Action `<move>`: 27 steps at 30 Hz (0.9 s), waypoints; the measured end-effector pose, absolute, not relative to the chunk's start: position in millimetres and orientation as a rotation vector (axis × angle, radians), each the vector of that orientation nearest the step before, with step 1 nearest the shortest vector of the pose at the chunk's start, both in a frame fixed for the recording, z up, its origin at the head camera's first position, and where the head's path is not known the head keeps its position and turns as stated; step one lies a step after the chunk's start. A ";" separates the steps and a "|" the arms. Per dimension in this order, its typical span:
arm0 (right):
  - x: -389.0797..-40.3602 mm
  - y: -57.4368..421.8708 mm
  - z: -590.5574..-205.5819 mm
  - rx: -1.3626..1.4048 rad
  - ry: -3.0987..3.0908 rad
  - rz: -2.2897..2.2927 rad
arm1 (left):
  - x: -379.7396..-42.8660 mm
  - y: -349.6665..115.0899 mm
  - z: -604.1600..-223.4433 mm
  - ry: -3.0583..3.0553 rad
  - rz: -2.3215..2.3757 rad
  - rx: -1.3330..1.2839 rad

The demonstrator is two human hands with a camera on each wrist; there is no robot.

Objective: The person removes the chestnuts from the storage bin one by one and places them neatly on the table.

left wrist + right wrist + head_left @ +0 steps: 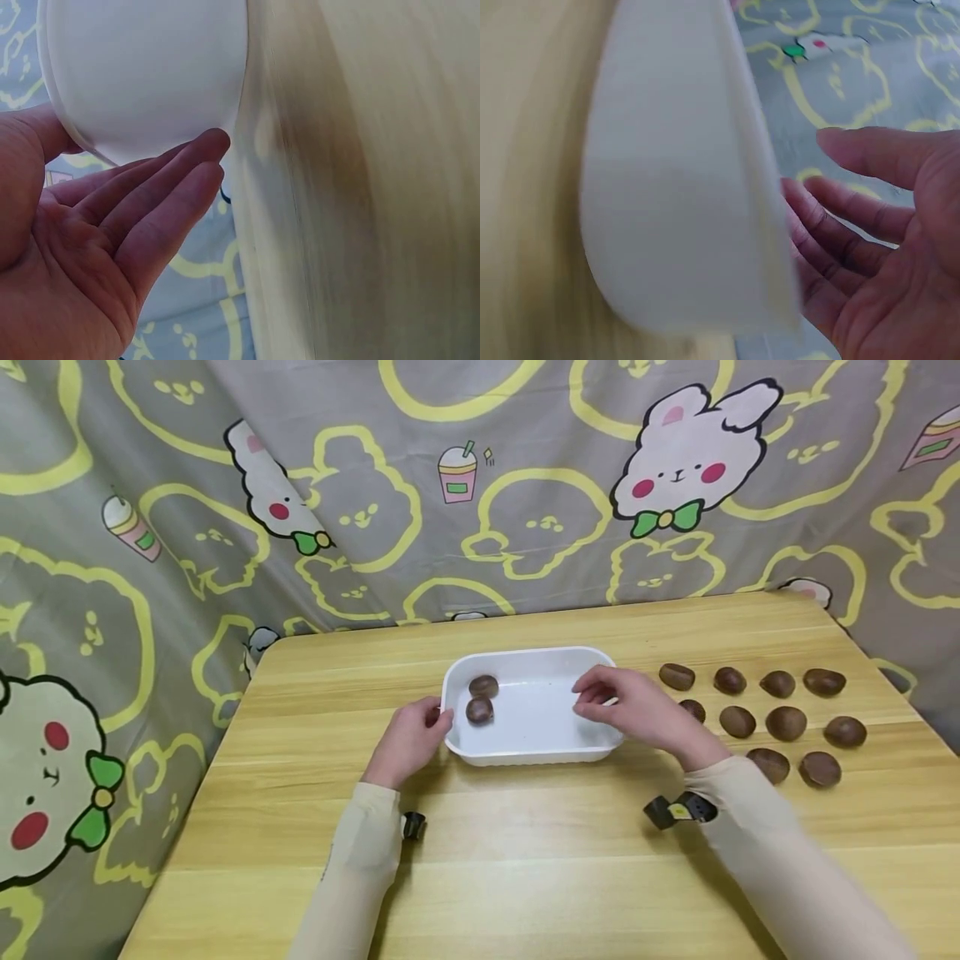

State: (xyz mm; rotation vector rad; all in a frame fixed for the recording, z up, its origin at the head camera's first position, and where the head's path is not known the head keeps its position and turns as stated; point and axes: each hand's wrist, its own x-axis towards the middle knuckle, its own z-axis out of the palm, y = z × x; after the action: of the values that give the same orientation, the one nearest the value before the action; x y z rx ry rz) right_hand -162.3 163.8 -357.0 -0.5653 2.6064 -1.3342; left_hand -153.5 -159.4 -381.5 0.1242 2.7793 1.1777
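A white rectangular tray (536,747) sits on the table with two brown chestnuts inside at its left end, one chestnut (483,685) behind the other (480,711). My left hand (411,737) holds the tray's left end; in the left wrist view, the thumb is at the rim and the fingers (169,202) lie along the outer wall. Over the tray's right end is my right hand (626,706), fingers bent and thumb apart. The right wrist view shows nothing between the thumb and fingers (847,232); the tray wall (675,180) hides part of that hand.
Several chestnuts (786,723) lie in rough rows on the table (510,860) to the right of the tray, some partly hidden by my right arm. A patterned grey curtain (420,543) hangs behind the table's far edge. Each wrist carries a small black camera.
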 end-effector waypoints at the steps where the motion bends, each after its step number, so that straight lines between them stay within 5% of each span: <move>1: -163.3 157.0 -359.4 -0.576 2.606 -1.344 | -153.4 -159.3 -381.3 2.778 1.182 0.127; 27: -198.1 45.1 -379.0 -0.644 2.584 -1.174 | -154.1 -161.0 -382.4 2.769 1.189 0.125</move>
State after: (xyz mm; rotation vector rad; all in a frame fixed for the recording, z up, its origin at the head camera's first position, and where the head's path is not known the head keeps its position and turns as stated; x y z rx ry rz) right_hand -198.1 45.1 -379.0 -0.6445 2.5838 -1.1744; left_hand -154.1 -161.0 -382.4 0.1246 2.7693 1.1889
